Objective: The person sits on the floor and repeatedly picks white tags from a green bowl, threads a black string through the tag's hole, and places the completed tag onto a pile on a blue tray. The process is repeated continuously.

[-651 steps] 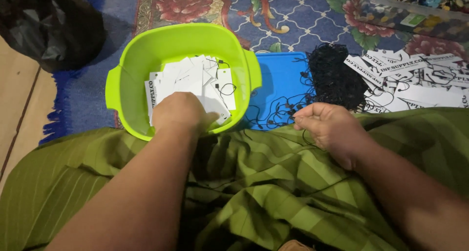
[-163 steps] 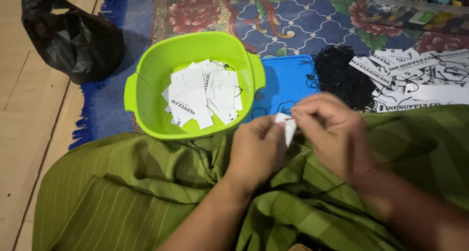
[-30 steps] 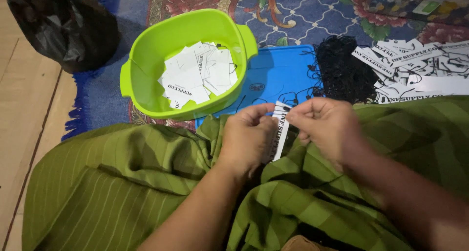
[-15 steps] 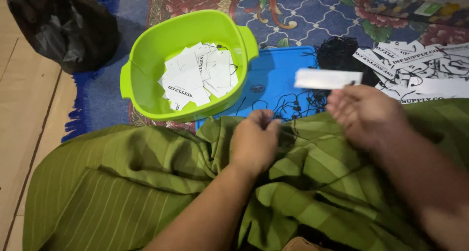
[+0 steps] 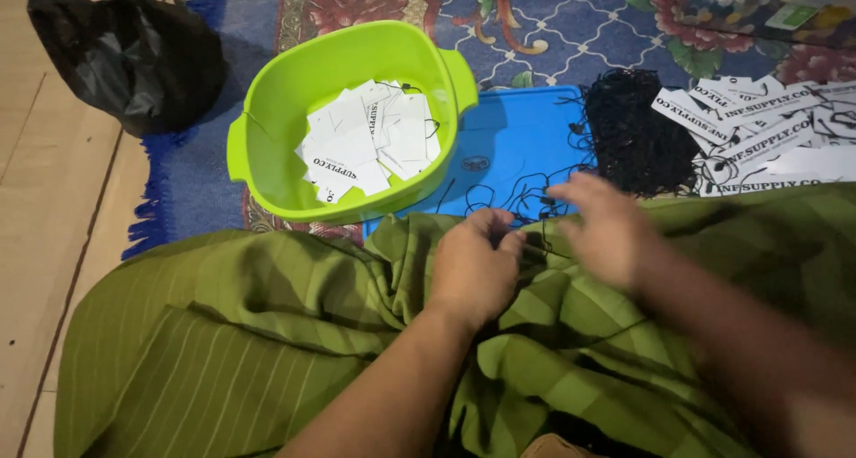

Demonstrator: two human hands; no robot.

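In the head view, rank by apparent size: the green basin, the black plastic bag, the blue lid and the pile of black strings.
1. green basin
2. black plastic bag, partly cut off by the frame, so less sure
3. blue lid, partly hidden
4. pile of black strings

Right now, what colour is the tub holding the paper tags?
Bright lime green tub, with white paper tags inside; the head view shows it clearly.

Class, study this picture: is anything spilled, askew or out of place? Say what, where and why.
Loose black strings trail off the black bundle across the blue mat, beside the right hand. White tags lie jumbled at all angles in the green tub. Nothing looks damaged.
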